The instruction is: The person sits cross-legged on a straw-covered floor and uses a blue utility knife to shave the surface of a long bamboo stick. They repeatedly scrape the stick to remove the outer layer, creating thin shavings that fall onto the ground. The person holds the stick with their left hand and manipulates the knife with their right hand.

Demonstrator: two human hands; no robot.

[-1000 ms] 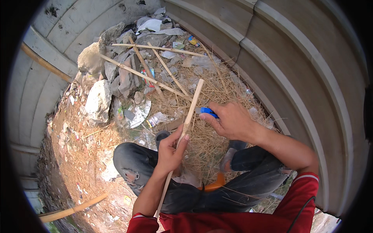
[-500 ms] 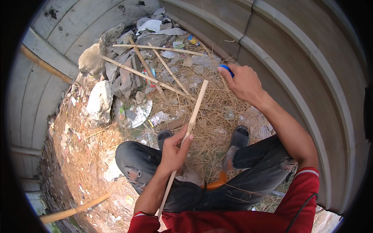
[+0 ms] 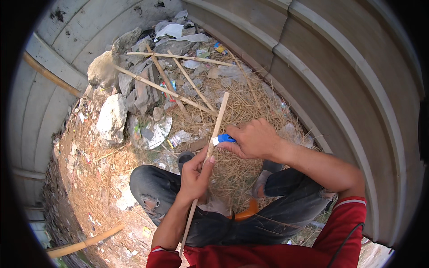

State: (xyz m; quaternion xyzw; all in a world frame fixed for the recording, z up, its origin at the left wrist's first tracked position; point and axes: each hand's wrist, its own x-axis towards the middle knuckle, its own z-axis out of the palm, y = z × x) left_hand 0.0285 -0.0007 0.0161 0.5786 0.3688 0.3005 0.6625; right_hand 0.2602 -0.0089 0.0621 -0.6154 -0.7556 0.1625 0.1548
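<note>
- Wooden stick point(image 3: 219, 117), pale and narrow, slants up from beside the left forearm, over the jeans point(image 3: 205, 228), to a free tip above the left hand.
- Left hand point(image 3: 195, 177): clamped round the stick partway along, thumb on the near face.
- Right hand point(image 3: 254, 139): closed on a blue cutter point(image 3: 227, 139), thumb below it, fingers curled.
- Blade point(image 3: 215, 141) of the cutter lies at the stick just above the left hand; looks touching, depth of any cut cannot be told.
- Two hands near each other, not touching.
- Orange object point(image 3: 246, 212) between the legs, partly hidden, kind unclear.
- Dark sandal point(image 3: 185, 157) past the left knee; jeans torn at the knees.
- Red sleeve point(image 3: 342, 223) on the right arm, white stripe at cuff, dark cable point(image 3: 346, 245) over it.
- Dry straw point(image 3: 243, 105) over the ground ahead, mixed with scraps of litter.
- More loose sticks point(image 3: 161, 86) crossing one another ahead, some over the rocks point(image 3: 111, 118).
- Corrugated panel point(image 3: 339, 85) along the right; grey wall point(image 3: 49, 105) on the left.
- Yellowish pole point(image 3: 87, 241) at lower left.
</note>
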